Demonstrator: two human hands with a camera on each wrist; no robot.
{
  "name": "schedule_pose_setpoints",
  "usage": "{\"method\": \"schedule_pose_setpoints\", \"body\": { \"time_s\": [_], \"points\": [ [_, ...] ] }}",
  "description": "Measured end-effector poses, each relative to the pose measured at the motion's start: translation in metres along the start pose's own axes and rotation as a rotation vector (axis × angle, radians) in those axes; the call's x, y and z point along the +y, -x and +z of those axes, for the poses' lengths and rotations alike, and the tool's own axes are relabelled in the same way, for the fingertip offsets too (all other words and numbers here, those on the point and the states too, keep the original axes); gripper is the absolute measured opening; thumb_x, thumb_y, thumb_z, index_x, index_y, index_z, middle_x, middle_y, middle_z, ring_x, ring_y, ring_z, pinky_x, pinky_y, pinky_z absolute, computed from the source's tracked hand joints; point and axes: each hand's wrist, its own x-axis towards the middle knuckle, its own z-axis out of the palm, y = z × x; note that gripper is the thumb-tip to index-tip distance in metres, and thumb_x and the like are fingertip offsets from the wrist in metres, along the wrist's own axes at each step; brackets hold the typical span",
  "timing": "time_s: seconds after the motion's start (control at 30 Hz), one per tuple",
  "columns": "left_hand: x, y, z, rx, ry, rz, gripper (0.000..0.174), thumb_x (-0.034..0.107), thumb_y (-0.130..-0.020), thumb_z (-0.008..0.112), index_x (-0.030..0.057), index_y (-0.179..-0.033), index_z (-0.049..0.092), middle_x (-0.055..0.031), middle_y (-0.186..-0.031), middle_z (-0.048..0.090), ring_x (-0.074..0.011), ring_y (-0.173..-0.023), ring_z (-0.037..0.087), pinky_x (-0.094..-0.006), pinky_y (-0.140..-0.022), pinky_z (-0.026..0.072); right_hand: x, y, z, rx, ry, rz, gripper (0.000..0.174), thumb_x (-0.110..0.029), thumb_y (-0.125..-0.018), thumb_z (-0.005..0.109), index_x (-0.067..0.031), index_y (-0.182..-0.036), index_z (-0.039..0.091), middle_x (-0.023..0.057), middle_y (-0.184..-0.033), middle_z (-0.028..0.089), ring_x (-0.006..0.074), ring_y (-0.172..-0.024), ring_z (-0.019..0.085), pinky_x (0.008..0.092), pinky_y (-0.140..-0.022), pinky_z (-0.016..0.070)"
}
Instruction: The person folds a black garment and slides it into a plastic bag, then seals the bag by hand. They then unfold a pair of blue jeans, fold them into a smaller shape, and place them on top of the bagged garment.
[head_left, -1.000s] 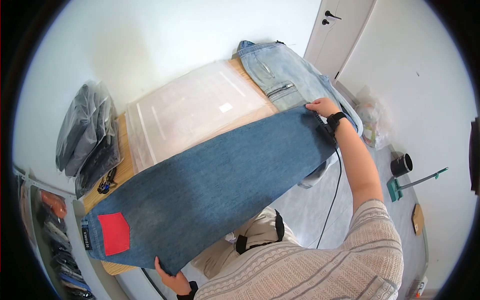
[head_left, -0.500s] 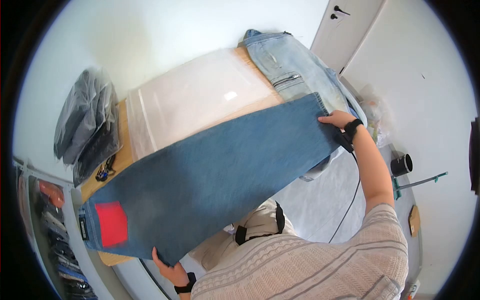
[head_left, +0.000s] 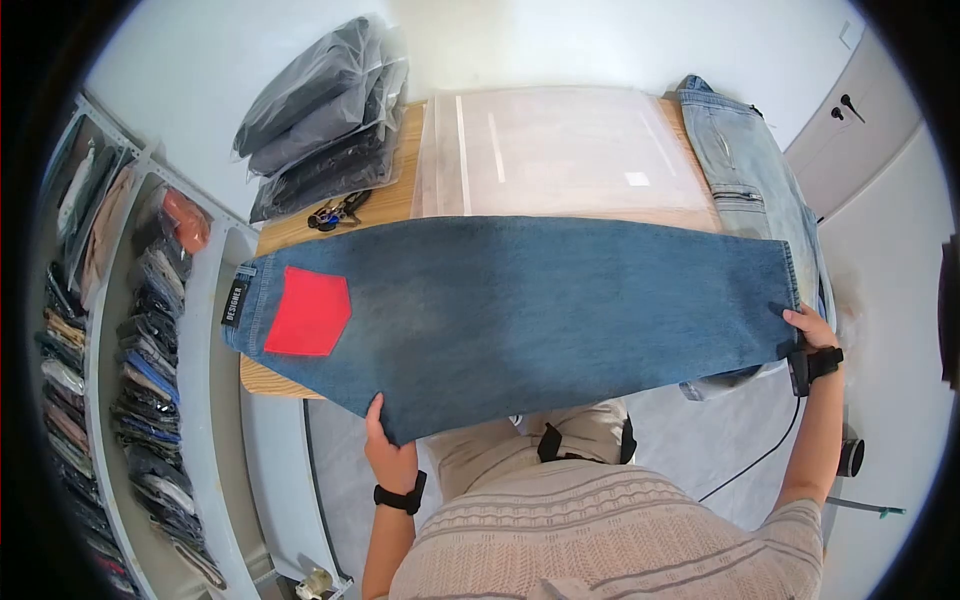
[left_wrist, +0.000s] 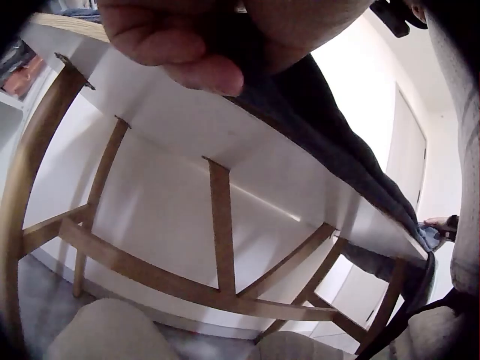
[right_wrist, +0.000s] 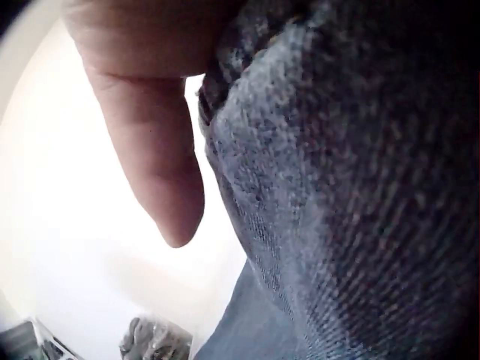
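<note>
A pair of blue jeans, folded lengthwise, stretches across the front of the wooden table. A red back pocket and a black label reading DESIGNER mark its waist end at the left. My left hand grips the near edge at the crotch corner, thumb on top; its curled fingers show under the table edge in the left wrist view. At the right, my right hand pinches the hem corner, thumb on top. The hem's stitched edge fills much of the right wrist view.
Clear plastic bags lie flat behind the jeans. Bagged dark garments are stacked at the back left, near small snips. Light blue jeans hang over the right end. Shelves of folded clothes stand at the left.
The view has turned left, so the jeans now lie nearly level across it. My right hand has shifted from the far part of the hem to its near corner. The left hand keeps its grip.
</note>
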Motion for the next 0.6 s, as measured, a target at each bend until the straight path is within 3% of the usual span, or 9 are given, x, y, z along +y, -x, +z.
{"method": "schedule_pose_setpoints", "body": {
  "time_s": [0.2, 0.3, 0.37, 0.5, 0.57, 0.6],
  "points": [
    [0.001, 0.000, -0.002, -0.015, 0.012, -0.057, 0.058, -0.009, -0.070, 0.048, 0.0047, -0.127, 0.044, -0.0235, -0.101, 0.061, -0.0323, -0.089, 0.062, -0.0317, -0.078, 0.0462, 0.019, 0.007, -0.003, 0.026, -0.153, -0.064, 0.064, -0.022, -0.076, 0.069, -0.0014, -0.130, 0.041, 0.0088, -0.119, 0.054, 0.0216, -0.106, 0.053, 0.0347, -0.092, 0.0424],
    [-0.009, 0.001, -0.001, 0.038, -0.083, 0.072, 0.058, -0.007, -0.071, 0.048, 0.0055, -0.127, 0.044, -0.0236, -0.101, 0.061, -0.0345, -0.086, 0.062, -0.0321, -0.076, 0.0466, 0.016, 0.009, 0.004, 0.088, -0.194, 0.007, 0.061, -0.019, -0.077, 0.067, -0.0018, -0.129, 0.041, 0.0096, -0.119, 0.055, 0.0216, -0.104, 0.055, 0.0350, -0.090, 0.0439],
    [0.003, 0.001, -0.002, -0.029, 0.018, -0.116, 0.062, -0.012, -0.066, 0.037, 0.0020, -0.126, 0.045, -0.0231, -0.112, 0.057, -0.0311, -0.103, 0.057, -0.0315, -0.090, 0.0408, 0.016, 0.009, 0.006, 0.127, -0.203, 0.048, 0.059, -0.018, -0.078, 0.066, -0.0017, -0.129, 0.041, 0.0098, -0.118, 0.055, 0.0212, -0.103, 0.056, 0.0350, -0.089, 0.0449],
    [0.012, -0.002, -0.001, -0.025, 0.007, -0.144, 0.060, -0.012, -0.067, 0.038, 0.0021, -0.125, 0.046, -0.0234, -0.113, 0.057, -0.0325, -0.107, 0.055, -0.0321, -0.093, 0.0393, 0.019, -0.003, -0.005, 0.142, -0.176, -0.042, 0.057, -0.010, -0.077, 0.062, -0.0021, -0.129, 0.041, 0.0094, -0.111, 0.058, 0.0200, -0.099, 0.057, 0.0341, -0.085, 0.0468],
    [0.010, -0.006, -0.002, 0.001, -0.105, 0.036, 0.054, -0.008, -0.072, 0.044, 0.0048, -0.124, 0.047, -0.0239, -0.099, 0.062, -0.0323, -0.081, 0.064, -0.0310, -0.068, 0.0473, 0.001, -0.010, -0.007, 0.258, -0.174, -0.146, 0.057, -0.003, -0.076, 0.058, -0.0022, -0.130, 0.041, 0.0079, -0.101, 0.061, 0.0177, -0.091, 0.059, 0.0307, -0.080, 0.0479],
    [0.006, -0.008, -0.005, -0.005, -0.102, 0.037, 0.054, -0.008, -0.072, 0.044, 0.0048, -0.124, 0.047, -0.0239, -0.099, 0.062, -0.0323, -0.081, 0.064, -0.0310, -0.068, 0.0473, -0.016, -0.011, -0.005, 0.279, -0.142, -0.195, 0.058, -0.005, -0.077, 0.056, -0.0038, -0.133, 0.038, 0.0109, -0.113, 0.057, 0.0206, -0.095, 0.059, 0.0341, -0.082, 0.0498]
  ]
}}
